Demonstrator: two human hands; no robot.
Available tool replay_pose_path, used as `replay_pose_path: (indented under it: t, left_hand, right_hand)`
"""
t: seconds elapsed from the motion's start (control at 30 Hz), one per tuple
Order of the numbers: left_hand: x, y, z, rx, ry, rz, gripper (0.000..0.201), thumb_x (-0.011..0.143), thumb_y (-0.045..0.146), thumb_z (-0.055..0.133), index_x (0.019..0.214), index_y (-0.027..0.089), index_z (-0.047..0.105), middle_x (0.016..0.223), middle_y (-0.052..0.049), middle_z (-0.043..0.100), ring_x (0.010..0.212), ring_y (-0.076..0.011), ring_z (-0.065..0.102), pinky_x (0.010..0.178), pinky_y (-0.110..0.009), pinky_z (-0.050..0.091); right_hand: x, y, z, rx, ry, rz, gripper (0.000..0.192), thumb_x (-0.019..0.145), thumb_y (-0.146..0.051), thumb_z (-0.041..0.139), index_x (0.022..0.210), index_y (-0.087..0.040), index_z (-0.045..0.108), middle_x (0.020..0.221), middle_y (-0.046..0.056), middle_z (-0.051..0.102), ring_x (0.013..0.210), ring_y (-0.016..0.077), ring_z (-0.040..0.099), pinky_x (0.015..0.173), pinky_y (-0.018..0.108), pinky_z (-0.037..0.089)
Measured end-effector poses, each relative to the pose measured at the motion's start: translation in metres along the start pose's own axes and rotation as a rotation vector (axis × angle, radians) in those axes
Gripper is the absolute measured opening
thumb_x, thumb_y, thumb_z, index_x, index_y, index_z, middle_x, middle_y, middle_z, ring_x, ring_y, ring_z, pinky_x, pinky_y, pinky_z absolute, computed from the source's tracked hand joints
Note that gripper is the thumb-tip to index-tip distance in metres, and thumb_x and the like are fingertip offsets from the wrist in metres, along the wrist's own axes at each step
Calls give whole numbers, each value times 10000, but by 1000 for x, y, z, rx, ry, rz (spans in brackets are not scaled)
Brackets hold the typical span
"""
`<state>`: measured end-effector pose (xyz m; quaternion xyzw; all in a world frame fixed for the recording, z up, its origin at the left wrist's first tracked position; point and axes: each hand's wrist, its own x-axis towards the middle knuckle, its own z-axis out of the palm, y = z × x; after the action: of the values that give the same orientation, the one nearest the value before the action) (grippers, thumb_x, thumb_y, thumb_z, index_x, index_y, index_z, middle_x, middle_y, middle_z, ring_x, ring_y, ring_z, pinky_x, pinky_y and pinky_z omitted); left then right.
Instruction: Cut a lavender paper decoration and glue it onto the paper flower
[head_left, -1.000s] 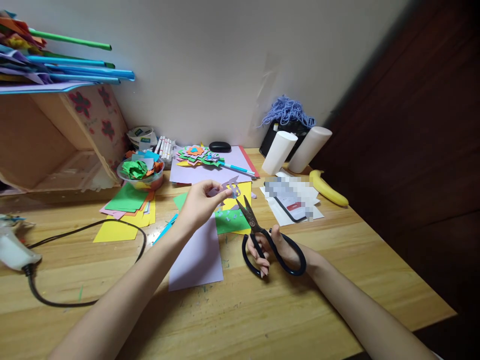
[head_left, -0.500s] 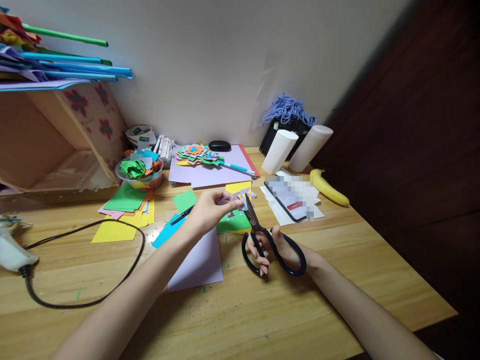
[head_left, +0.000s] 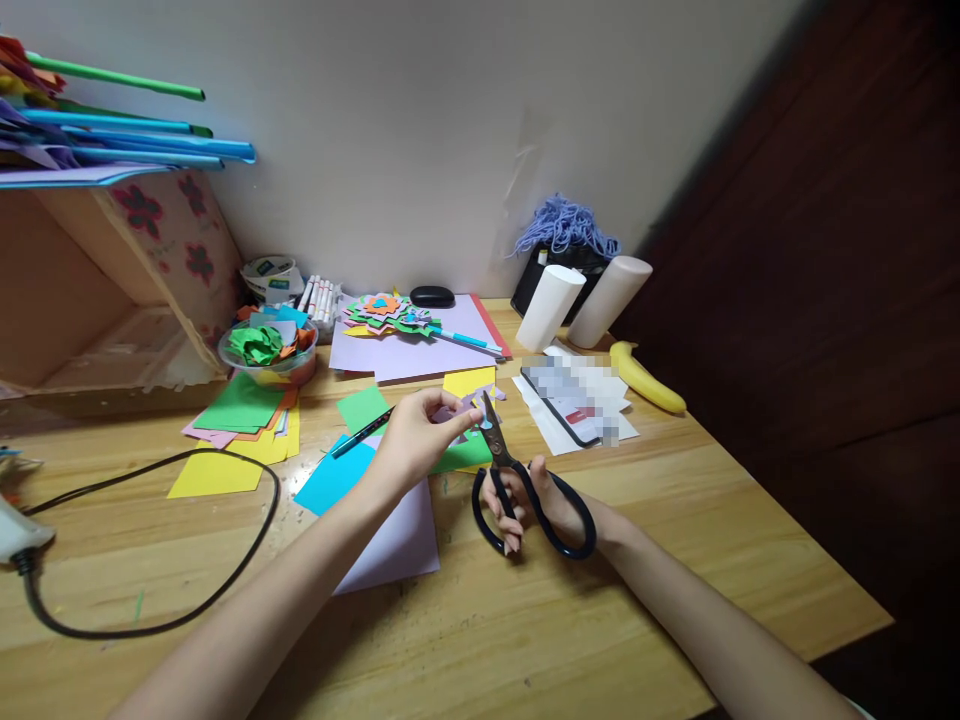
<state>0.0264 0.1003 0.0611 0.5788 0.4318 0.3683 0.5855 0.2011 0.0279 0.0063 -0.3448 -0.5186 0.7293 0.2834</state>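
Observation:
My left hand (head_left: pixel 421 430) pinches a small light-blue piece of paper (head_left: pixel 486 420) between thumb and fingertips. In my right hand (head_left: pixel 525 500) is a pair of black-handled scissors (head_left: pixel 497 445), its fingers through the loops. The blades point up and away, and their tips meet the blue piece. Below the hands lie a green sheet (head_left: pixel 463 454), a yellow sheet (head_left: pixel 469 381) and purple paper scraps (head_left: pixel 493 396). A purple sheet (head_left: pixel 401 545) and a blue sheet (head_left: pixel 334 478) rest under my left forearm, with a dark pen (head_left: pixel 361 432) beside the wrist.
Layered paper flowers (head_left: pixel 384 312) lie on purple sheets at the back. A bowl of paper scraps (head_left: pixel 270 350) stands left of them. To the right are a phone (head_left: pixel 559 405), a banana (head_left: pixel 646 378) and white rolls (head_left: pixel 551 305). A black cable (head_left: pixel 274 500) loops at the left.
The whole view has shifted slightly, so things sit a little further left and lower. The hands keep nearly the same pose, with the scissors still at the blue piece.

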Motion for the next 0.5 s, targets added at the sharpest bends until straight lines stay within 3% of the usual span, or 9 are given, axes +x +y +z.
replay_pose_path:
  t: [0.2, 0.5]
  left_hand:
    - [-1, 3, 1, -23, 0, -40, 256, 629, 350, 729, 691, 131, 611, 671, -23, 631, 581, -98, 528, 575, -226, 391]
    - [-4, 12, 4, -77, -1, -98, 285, 575, 358, 774, 674, 131, 632, 703, -32, 682, 657, -126, 606, 704, -264, 460]
  right_hand:
    - [4, 4, 0, 25, -19, -41, 779, 578, -898, 229, 774, -175, 444, 535, -59, 421, 465, 115, 513, 514, 272, 478]
    - [8, 7, 6, 15, 74, -83, 757, 591, -898, 221, 737, -183, 421, 523, -58, 406, 426, 103, 485, 476, 258, 466]
